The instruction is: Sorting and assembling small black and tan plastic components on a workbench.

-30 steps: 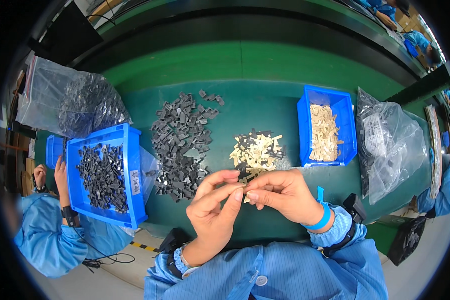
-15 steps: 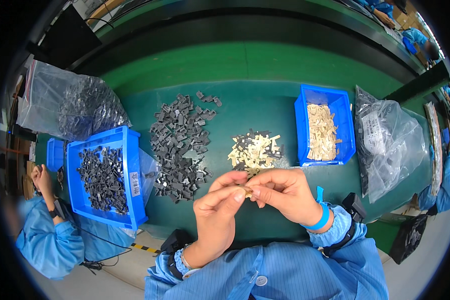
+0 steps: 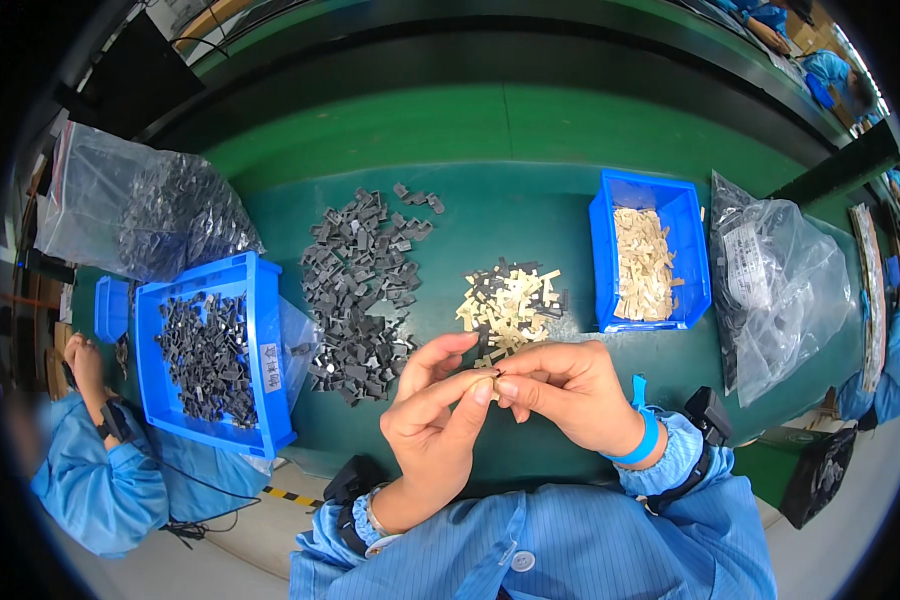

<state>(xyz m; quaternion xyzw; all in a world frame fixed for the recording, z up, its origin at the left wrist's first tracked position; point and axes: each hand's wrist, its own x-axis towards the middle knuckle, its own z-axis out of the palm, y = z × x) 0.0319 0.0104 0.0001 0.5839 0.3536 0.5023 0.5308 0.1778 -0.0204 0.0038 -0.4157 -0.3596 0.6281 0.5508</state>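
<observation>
My left hand (image 3: 432, 420) and my right hand (image 3: 568, 392) meet fingertip to fingertip over the near side of the green table. Both are closed in a pinch on one small piece (image 3: 496, 383), mostly covered by the fingers. A cream edge and a dark bit of it show between the tips. Just beyond my fingers lies a loose pile of small cream strips (image 3: 515, 300) mixed with dark ones. To its left spreads a bigger heap of dark grey plastic parts (image 3: 360, 290), shaped like little clips.
A blue bin (image 3: 255, 380) of dark parts stands at left, with a plastic bag (image 3: 150, 205) of dark parts behind it. At right are a blue bin (image 3: 701, 265) of cream strips and another clear bag (image 3: 790, 290). A co-worker's sleeve (image 3: 100, 480) shows at far left.
My left index finger and thumb have shifted slightly, the other left fingers lifting a little. A dark bit now shows between the fingertips. The co-worker's hand at left moved slightly.
</observation>
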